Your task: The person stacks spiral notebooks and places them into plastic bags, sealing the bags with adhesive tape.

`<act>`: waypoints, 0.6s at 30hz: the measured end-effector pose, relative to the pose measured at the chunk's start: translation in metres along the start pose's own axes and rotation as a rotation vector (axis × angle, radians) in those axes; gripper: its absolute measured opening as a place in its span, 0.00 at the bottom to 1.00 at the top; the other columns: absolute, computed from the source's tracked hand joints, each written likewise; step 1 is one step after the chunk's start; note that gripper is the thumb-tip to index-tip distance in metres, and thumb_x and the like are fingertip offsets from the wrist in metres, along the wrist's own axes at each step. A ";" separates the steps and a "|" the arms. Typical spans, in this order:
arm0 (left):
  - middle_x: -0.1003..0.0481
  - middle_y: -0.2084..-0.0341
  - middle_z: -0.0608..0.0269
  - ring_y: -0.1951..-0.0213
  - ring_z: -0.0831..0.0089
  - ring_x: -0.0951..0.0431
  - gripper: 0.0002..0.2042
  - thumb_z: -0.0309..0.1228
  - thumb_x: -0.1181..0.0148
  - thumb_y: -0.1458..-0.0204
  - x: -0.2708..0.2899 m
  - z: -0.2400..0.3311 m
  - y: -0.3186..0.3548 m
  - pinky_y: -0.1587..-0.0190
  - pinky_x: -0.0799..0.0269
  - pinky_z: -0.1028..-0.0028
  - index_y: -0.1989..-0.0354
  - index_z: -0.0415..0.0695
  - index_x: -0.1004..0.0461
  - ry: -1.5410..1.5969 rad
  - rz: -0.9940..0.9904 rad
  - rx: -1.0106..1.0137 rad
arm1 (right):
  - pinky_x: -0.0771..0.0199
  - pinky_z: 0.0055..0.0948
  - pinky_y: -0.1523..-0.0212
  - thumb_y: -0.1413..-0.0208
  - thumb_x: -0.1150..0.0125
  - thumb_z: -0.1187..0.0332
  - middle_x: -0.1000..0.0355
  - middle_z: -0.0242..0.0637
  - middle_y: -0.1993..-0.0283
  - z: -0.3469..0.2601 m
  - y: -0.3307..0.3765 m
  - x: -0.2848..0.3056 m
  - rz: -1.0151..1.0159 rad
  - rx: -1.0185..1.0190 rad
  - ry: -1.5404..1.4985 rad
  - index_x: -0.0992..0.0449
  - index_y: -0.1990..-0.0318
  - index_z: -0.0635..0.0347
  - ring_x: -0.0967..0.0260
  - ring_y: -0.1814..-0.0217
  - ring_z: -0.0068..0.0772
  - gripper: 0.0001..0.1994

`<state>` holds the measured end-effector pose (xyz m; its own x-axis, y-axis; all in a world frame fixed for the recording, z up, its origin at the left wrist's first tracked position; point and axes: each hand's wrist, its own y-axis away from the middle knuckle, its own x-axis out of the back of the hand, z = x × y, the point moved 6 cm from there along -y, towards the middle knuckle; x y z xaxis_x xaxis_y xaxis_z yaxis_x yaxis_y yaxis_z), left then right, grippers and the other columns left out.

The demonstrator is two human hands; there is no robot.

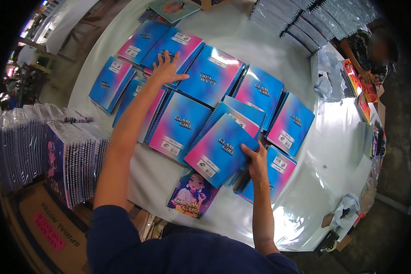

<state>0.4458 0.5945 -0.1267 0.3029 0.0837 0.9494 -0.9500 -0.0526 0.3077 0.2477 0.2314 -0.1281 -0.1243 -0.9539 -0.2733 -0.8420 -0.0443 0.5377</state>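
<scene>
Several spiral notebooks with blue and pink covers lie in overlapping stacks on a white table (242, 36). My left hand (165, 68) reaches far across and rests flat, fingers spread, on a blue notebook (176, 45) at the far left. My right hand (255, 160) grips the near right edge of a tilted blue and pink notebook (219, 150) that lies on top of a nearer stack. A notebook with a cartoon figure cover (192, 192) lies at the near edge of the table, just below that one.
Upright rows of wrapped spiral notebooks (55, 150) stand on a cardboard box (41, 228) at my left. More wrapped stacks (306, 18) sit at the far right. Another person (374, 55) handles colourful notebooks at the right edge. Crumpled plastic wrap (326, 77) lies nearby.
</scene>
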 end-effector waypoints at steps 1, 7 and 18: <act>0.62 0.33 0.32 0.33 0.29 0.63 0.39 0.51 0.47 0.45 -0.003 0.007 0.000 0.38 0.55 0.36 0.29 0.52 0.59 0.045 -0.013 -0.016 | 0.27 0.31 0.51 0.54 0.31 0.76 0.26 0.44 0.56 0.000 0.000 0.002 -0.004 -0.001 -0.001 0.32 0.49 0.70 0.26 0.57 0.34 0.24; 0.48 0.38 0.30 0.40 0.33 0.42 0.34 0.35 0.51 0.44 -0.022 0.030 0.016 0.45 0.35 0.46 0.30 0.45 0.58 -0.092 0.160 -0.081 | 0.27 0.30 0.53 0.54 0.32 0.76 0.26 0.44 0.57 -0.001 -0.004 -0.002 -0.032 -0.011 -0.030 0.32 0.49 0.70 0.26 0.57 0.34 0.23; 0.44 0.34 0.52 0.33 0.57 0.45 0.37 0.37 0.41 0.47 0.017 0.165 0.240 0.35 0.45 0.63 0.30 0.52 0.52 0.161 -0.298 -0.415 | 0.36 0.32 0.43 0.57 0.28 0.47 0.35 0.44 0.43 0.010 -0.002 0.011 -0.225 0.094 0.015 0.43 0.39 0.68 0.36 0.42 0.35 0.45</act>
<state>0.2359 0.4196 -0.0261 0.5800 0.1880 0.7926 -0.7841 0.3924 0.4807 0.2426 0.2241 -0.1407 0.0793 -0.9275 -0.3653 -0.8930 -0.2289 0.3875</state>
